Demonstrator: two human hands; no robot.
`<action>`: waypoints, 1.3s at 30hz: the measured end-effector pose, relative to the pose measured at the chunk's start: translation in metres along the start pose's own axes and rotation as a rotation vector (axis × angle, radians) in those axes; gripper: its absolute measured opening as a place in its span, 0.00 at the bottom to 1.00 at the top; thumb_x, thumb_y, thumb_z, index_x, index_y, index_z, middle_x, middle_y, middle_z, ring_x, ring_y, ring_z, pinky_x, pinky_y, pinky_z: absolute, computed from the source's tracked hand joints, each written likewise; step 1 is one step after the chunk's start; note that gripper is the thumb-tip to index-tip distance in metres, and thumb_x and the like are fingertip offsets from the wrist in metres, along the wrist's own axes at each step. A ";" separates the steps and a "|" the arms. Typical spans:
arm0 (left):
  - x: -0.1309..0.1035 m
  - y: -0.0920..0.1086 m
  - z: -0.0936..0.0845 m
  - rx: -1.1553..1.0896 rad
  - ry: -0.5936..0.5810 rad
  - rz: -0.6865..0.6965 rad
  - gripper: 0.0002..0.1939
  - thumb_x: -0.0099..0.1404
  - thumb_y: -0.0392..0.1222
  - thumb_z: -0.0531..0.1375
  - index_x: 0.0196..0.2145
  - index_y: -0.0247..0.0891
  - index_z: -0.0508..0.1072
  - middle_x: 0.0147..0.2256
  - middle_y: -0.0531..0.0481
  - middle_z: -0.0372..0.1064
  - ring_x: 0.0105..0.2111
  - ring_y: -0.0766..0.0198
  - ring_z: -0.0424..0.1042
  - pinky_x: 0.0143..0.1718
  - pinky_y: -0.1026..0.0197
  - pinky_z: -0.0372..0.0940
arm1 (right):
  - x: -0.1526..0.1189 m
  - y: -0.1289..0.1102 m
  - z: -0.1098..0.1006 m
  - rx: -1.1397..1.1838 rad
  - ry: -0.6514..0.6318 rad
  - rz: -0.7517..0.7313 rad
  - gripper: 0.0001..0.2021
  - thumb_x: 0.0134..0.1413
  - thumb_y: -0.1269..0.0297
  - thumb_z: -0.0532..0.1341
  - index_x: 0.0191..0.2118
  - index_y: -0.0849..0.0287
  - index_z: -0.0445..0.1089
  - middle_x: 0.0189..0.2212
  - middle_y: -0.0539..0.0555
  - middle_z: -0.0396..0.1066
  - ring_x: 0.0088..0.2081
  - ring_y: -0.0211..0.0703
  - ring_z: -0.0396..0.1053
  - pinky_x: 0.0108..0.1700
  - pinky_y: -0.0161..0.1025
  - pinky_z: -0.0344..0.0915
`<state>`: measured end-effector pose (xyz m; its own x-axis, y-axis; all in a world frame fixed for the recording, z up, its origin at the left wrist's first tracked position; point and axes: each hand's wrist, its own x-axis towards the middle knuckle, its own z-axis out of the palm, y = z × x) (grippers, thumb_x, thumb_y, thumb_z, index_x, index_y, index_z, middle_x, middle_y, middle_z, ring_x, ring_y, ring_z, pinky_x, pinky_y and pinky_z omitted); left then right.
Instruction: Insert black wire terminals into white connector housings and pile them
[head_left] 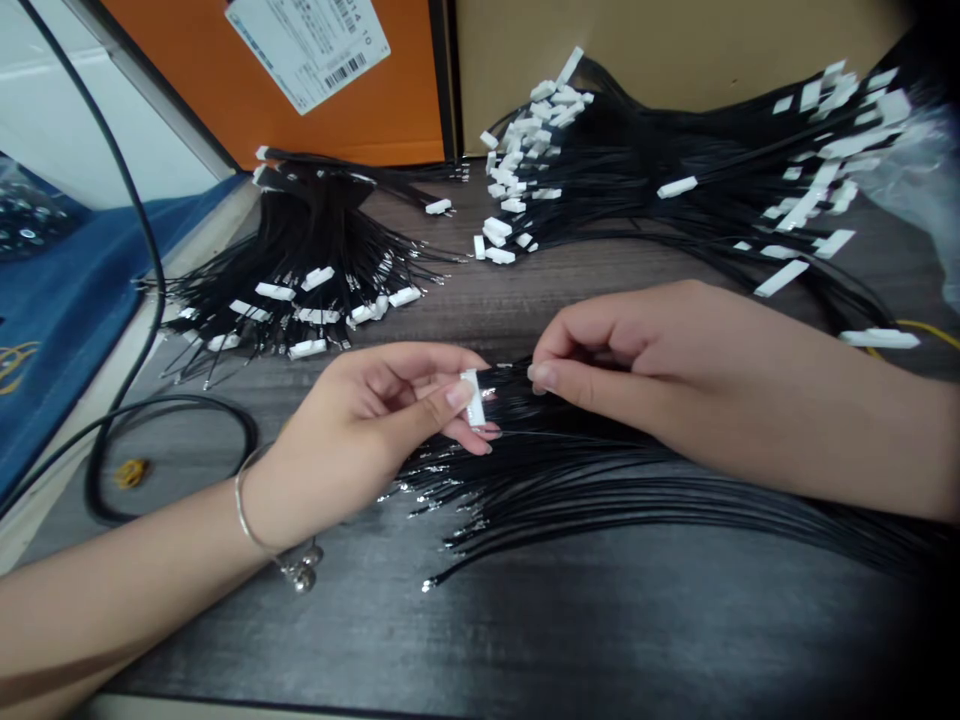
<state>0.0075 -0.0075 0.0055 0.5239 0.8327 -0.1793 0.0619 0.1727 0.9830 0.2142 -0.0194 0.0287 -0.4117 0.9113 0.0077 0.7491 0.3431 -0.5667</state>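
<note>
Near the middle of the view, my left hand (397, 400) pinches a small white connector (474, 400) between thumb and fingers. Just to its right, my right hand (622, 370) has thumb and forefinger pressed together on a thin black wire; the pinched part is mostly hidden by the fingertips. Black wires (600, 490) with shiny metal ends lie fanned out below both hands and run off to the right under my right forearm.
A bundle of black wires with white connectors (317, 316) lies at the left back, a larger one (637, 150) at the right back. Behind stand an orange box (390, 110) and a brown box (675, 50). A black cable (142, 220) loops at the left.
</note>
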 end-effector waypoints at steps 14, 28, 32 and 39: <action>0.003 -0.004 -0.003 -0.159 -0.004 -0.070 0.08 0.61 0.34 0.60 0.38 0.31 0.73 0.29 0.49 0.74 0.27 0.69 0.74 0.32 0.68 0.72 | -0.001 -0.005 0.003 0.026 0.013 0.014 0.08 0.52 0.65 0.56 0.25 0.56 0.69 0.16 0.42 0.65 0.17 0.27 0.58 0.16 0.29 0.52; 0.001 -0.004 -0.003 -0.143 -0.028 -0.060 0.07 0.60 0.34 0.60 0.38 0.31 0.73 0.29 0.49 0.74 0.27 0.69 0.74 0.32 0.68 0.72 | 0.001 0.005 0.001 0.077 -0.089 0.081 0.11 0.56 0.56 0.54 0.28 0.53 0.69 0.17 0.41 0.65 0.18 0.28 0.59 0.16 0.28 0.52; 0.002 -0.002 -0.003 -0.165 -0.023 -0.087 0.07 0.60 0.34 0.60 0.37 0.30 0.73 0.29 0.48 0.74 0.27 0.68 0.74 0.31 0.68 0.72 | 0.002 0.002 0.000 0.096 -0.073 0.116 0.14 0.56 0.53 0.53 0.27 0.54 0.69 0.19 0.44 0.67 0.21 0.30 0.62 0.18 0.30 0.53; 0.003 -0.002 -0.003 -0.235 -0.021 -0.125 0.06 0.60 0.33 0.60 0.37 0.31 0.73 0.29 0.49 0.73 0.26 0.69 0.73 0.31 0.68 0.71 | 0.001 -0.003 0.003 0.089 -0.055 0.119 0.13 0.55 0.55 0.53 0.28 0.54 0.70 0.17 0.43 0.66 0.19 0.31 0.60 0.17 0.30 0.53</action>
<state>0.0064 -0.0041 0.0029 0.5425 0.7865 -0.2952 -0.0702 0.3926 0.9170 0.2104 -0.0203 0.0282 -0.3522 0.9297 -0.1078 0.7464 0.2095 -0.6317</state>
